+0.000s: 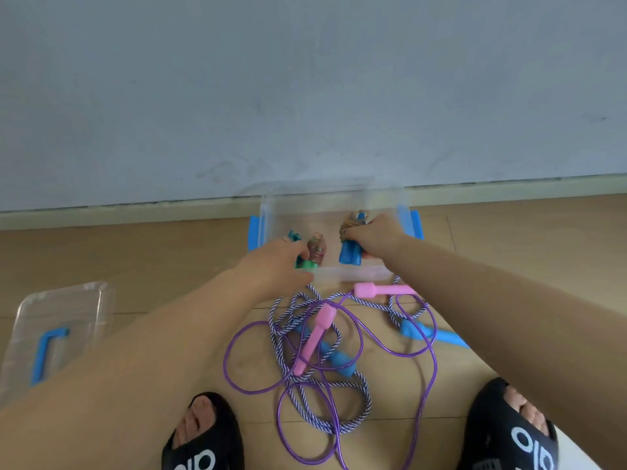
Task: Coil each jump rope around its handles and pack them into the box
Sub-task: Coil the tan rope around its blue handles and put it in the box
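Note:
A clear plastic box (353, 274) with blue side latches stands on the floor by the wall. Inside it, my left hand (271, 266) grips a coiled rope bundle with green handles (314, 252). My right hand (373, 237) grips a second coiled bundle with blue handles (351, 254), its brownish rope wound near the top. In front of the box lies a tangle: a purple rope (427, 347) with pink handles (319, 334) and a blue-white striped rope (356, 418) with blue handles (339, 359).
The box's clear lid (68, 310) with a blue handle lies on the floor at the left. My feet in black slippers (203, 435) stand at the bottom, on either side of the tangle. A grey wall and baseboard run behind the box.

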`<state>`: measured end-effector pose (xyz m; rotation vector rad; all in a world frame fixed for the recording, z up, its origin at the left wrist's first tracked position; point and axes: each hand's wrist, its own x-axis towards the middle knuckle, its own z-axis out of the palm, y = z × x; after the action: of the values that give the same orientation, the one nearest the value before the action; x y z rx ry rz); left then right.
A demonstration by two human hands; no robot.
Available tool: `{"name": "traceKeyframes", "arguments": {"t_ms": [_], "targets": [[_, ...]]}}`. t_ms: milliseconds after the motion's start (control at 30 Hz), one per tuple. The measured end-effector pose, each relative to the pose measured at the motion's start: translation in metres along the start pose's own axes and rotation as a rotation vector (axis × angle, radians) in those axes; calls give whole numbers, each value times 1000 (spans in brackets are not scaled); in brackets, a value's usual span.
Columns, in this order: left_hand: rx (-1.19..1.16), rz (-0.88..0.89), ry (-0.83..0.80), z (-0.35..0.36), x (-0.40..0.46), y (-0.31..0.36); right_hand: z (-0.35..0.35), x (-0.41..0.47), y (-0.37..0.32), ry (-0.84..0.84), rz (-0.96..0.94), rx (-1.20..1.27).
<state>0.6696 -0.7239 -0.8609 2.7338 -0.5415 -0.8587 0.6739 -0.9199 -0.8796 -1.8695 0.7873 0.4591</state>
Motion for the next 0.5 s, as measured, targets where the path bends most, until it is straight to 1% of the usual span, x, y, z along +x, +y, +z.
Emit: {"name": "traceKeyframes", "arguments": {"t_ms": [67, 133, 200, 267, 400, 433, 500], "targets": [[144, 103, -16, 10, 16, -7, 11, 25, 4, 37, -41, -198], [239, 240, -47, 12, 30, -11, 19, 46, 9, 47, -63, -333], [307, 349, -63, 10, 40, -14, 29, 59, 15, -9, -25, -405], [350, 413, -61, 7, 46, -16, 39, 69, 22, -47, -22, -513], [403, 453, -43, 7, 49, -14, 49, 68, 17, -193, -35, -609], [418, 445, -31, 8, 48, -13, 46, 65, 15, -207, -27, -627], [478, 417, 38, 11, 41, -11, 38, 56, 9, -181, -6, -666]]}}
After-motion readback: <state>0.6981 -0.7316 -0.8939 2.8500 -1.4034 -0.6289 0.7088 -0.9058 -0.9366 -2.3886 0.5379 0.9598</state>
